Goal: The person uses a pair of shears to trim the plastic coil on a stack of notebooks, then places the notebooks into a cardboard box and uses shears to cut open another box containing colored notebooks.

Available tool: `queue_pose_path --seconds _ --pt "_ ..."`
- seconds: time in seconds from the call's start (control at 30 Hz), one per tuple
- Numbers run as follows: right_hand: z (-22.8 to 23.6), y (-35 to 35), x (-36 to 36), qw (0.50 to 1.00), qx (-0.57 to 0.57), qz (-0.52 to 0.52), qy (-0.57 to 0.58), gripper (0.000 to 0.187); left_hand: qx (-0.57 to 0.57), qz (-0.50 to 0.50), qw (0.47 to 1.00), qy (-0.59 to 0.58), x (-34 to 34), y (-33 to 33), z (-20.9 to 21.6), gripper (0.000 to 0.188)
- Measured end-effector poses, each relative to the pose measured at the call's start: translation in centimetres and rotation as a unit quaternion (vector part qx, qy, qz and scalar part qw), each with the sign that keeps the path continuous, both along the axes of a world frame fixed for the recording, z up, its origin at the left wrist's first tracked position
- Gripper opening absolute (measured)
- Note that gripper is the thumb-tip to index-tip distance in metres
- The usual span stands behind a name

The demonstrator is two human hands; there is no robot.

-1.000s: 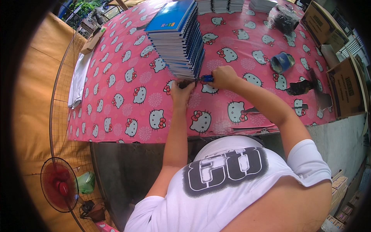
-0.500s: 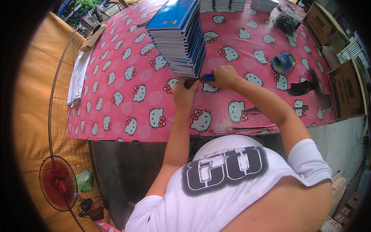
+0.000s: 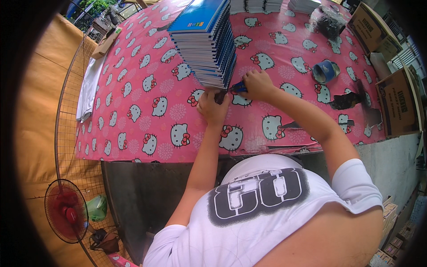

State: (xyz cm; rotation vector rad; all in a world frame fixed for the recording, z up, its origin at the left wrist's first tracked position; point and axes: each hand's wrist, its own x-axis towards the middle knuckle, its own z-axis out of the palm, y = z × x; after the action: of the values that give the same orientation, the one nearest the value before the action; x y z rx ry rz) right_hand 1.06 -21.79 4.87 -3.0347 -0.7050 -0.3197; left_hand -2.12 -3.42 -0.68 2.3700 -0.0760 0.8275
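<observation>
A tall stack of blue-covered spiral notebooks (image 3: 202, 49) stands on the pink table, its wire coils along the right side. My left hand (image 3: 212, 107) is closed at the bottom near corner of the stack, thumb and fingers curled about a dark gap; what they pinch is hidden. In my right hand (image 3: 259, 85) is a small blue-handled hand tool, which looks like pliers or cutters (image 3: 239, 87). Its dark tip points left and meets the corner of the stack beside my left thumb.
A roll of tape (image 3: 326, 72) lies on its side to the right. Beyond it are a plastic bag with dark contents (image 3: 331, 24) and cardboard boxes (image 3: 398, 102) along the right edge. More notebooks (image 3: 255, 5) stand at the back. A red fan (image 3: 66, 211) is at lower left.
My left thumb and fingers have shifted slightly at the stack's corner. My right hand has moved a little up and left, still holding the tool. The stack stays in place.
</observation>
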Motion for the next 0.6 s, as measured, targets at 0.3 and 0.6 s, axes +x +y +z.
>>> queue_pose_path --seconds 0.3,0.6 --pt "2.8 0.4 -0.3 0.986 0.005 -0.03 0.164 0.052 -0.058 -0.02 0.996 0.061 -0.1 0.2 -0.6 0.029" --pt "1.0 0.7 0.9 0.997 -0.063 -0.004 0.053 0.048 -0.015 -0.006 0.998 0.058 -0.1 -0.2 -0.1 0.029"
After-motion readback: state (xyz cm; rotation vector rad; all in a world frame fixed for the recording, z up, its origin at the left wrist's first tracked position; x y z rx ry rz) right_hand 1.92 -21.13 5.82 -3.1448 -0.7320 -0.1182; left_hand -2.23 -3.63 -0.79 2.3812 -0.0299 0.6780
